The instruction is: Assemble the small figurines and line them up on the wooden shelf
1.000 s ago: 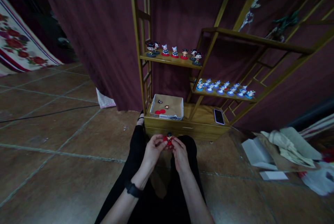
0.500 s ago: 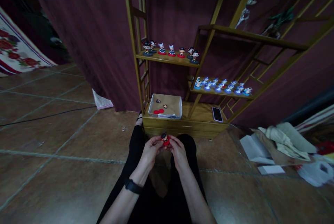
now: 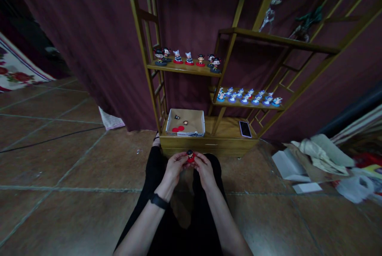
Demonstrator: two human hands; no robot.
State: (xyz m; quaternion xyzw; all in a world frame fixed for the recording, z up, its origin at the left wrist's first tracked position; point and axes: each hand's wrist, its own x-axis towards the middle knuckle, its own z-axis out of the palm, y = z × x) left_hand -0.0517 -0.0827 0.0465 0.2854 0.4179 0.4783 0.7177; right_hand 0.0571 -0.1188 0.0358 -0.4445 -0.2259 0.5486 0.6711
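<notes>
Between my hands, above my knees, is a small black-haired figurine (image 3: 190, 154) upright on a red round base. My left hand (image 3: 176, 167) grips the base's left side with thumb and fingers. On the other side, my right hand (image 3: 204, 167) pinches the base's right edge. Just beyond, a shallow cardboard box (image 3: 194, 117) stands on the shelf unit's lowest board. Inside it lie two red discs (image 3: 178, 128), a small figurine (image 3: 185, 123) and a dark little piece (image 3: 177, 117).
The wooden shelf unit (image 3: 205, 141) rises in front of me. Several figurines (image 3: 189, 59) line its upper left shelf, and several blue-and-white figurines (image 3: 245, 98) stand lower right. A phone (image 3: 245, 129) lies on the bottom board. Opened white packaging (image 3: 290, 165) and a plastic bag (image 3: 355, 187) are on the floor at right.
My view has shifted a little to the right, so the shelf appears further left. The figurine stays in both hands and has turned slightly more upright.
</notes>
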